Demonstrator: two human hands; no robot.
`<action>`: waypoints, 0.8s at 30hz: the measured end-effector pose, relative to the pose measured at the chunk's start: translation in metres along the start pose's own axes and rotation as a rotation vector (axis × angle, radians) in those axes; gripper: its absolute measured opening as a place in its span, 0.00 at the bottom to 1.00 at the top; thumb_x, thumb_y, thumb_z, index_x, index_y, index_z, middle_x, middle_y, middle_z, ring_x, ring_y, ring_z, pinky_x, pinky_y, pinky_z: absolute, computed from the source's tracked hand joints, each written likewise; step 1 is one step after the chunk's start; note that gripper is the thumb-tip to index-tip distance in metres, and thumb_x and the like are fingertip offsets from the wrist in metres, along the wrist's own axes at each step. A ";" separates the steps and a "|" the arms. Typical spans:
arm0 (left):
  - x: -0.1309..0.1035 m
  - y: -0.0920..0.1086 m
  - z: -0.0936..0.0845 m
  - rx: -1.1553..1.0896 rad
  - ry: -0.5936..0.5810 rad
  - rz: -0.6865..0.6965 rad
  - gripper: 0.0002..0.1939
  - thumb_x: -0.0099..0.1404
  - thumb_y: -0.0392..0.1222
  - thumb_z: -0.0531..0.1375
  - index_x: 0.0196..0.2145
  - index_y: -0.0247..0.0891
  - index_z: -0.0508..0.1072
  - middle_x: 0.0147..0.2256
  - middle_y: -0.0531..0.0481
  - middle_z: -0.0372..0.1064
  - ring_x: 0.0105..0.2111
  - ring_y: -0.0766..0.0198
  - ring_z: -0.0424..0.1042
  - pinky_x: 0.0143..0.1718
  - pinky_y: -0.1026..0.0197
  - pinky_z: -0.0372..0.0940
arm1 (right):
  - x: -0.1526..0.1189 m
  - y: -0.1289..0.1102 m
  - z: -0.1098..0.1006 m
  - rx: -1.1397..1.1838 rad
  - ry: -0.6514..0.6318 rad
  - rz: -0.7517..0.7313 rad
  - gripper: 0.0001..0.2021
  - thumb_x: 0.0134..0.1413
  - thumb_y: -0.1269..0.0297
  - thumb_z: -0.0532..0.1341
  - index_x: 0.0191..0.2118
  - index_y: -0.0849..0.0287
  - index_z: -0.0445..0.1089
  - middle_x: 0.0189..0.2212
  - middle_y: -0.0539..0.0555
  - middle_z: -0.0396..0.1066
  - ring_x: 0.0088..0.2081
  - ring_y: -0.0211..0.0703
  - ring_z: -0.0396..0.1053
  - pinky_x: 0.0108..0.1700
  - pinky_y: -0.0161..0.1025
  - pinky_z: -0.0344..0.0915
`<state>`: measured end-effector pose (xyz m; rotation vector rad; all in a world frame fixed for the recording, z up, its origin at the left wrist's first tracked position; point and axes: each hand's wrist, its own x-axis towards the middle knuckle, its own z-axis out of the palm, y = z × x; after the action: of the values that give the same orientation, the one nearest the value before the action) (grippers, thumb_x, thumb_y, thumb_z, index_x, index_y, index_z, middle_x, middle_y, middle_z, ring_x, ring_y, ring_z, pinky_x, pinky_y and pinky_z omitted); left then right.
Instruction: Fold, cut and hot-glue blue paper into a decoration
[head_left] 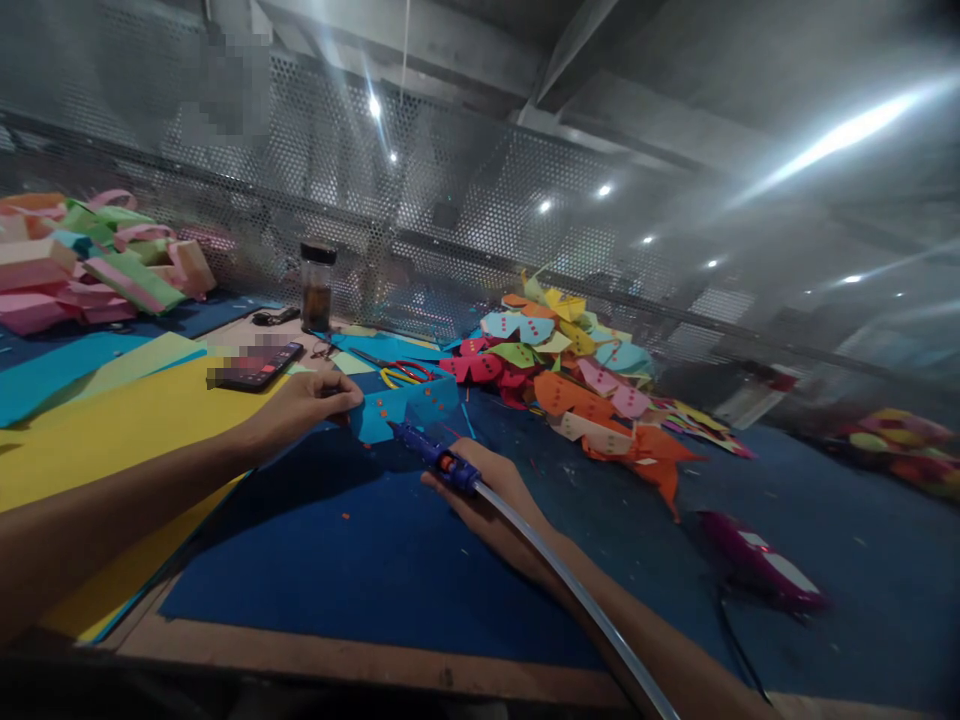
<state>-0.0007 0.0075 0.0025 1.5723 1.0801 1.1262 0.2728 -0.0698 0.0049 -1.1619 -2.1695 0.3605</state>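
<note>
Between the fingers of my left hand (322, 400) is the left edge of a blue paper piece (420, 402) with small orange spots on it. My right hand (499, 495) is wrapped around a dark blue glue gun (435, 458), its nozzle pointing left at the lower edge of the blue piece. Whether the tip touches the paper I cannot tell. A long clear glue stick (577, 590) runs out of the back of the gun along my right forearm. Just behind the blue piece lie scissors (405, 372) with yellow and red handles.
Yellow sheets (135, 430) cover the left side, with a phone (259, 366) on them. A dark-lidded jar (316, 290) stands behind. Colourful cut pieces (577, 370) are heaped at centre right, pink and green ones (112, 265) far left. A purple corded tool (761, 560) lies right.
</note>
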 end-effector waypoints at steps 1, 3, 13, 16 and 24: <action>0.000 0.000 0.000 0.002 -0.002 0.003 0.16 0.55 0.54 0.68 0.29 0.38 0.76 0.26 0.52 0.72 0.29 0.64 0.70 0.36 0.58 0.66 | 0.000 0.000 0.000 -0.002 0.000 0.001 0.15 0.62 0.51 0.61 0.31 0.56 0.64 0.28 0.49 0.68 0.28 0.37 0.63 0.32 0.34 0.57; -0.001 0.000 -0.001 0.009 -0.010 0.006 0.16 0.56 0.54 0.67 0.29 0.37 0.76 0.27 0.52 0.72 0.30 0.63 0.71 0.37 0.58 0.66 | 0.000 0.001 0.000 -0.012 0.001 -0.004 0.16 0.62 0.51 0.61 0.31 0.56 0.64 0.28 0.49 0.68 0.27 0.37 0.62 0.31 0.34 0.57; -0.001 0.003 0.001 0.004 -0.006 0.005 0.15 0.55 0.53 0.68 0.28 0.38 0.76 0.26 0.52 0.72 0.29 0.63 0.71 0.36 0.58 0.67 | 0.001 -0.002 -0.001 0.000 -0.014 0.020 0.15 0.62 0.50 0.61 0.31 0.56 0.64 0.29 0.50 0.68 0.28 0.39 0.64 0.32 0.35 0.57; -0.001 0.002 0.000 -0.012 -0.011 0.007 0.15 0.55 0.53 0.68 0.28 0.38 0.76 0.26 0.52 0.72 0.28 0.64 0.71 0.36 0.59 0.67 | 0.001 -0.002 -0.001 -0.025 -0.026 0.047 0.16 0.62 0.50 0.61 0.31 0.56 0.63 0.28 0.49 0.67 0.28 0.39 0.63 0.32 0.35 0.56; -0.001 0.000 0.000 -0.016 -0.014 0.013 0.15 0.56 0.53 0.68 0.29 0.38 0.77 0.26 0.53 0.72 0.29 0.64 0.71 0.36 0.60 0.67 | 0.002 0.003 0.001 -0.044 -0.029 0.027 0.17 0.62 0.49 0.60 0.30 0.56 0.62 0.27 0.49 0.66 0.28 0.37 0.62 0.32 0.34 0.56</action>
<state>-0.0009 0.0068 0.0022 1.5745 1.0504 1.1279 0.2737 -0.0666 0.0035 -1.2179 -2.1986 0.3448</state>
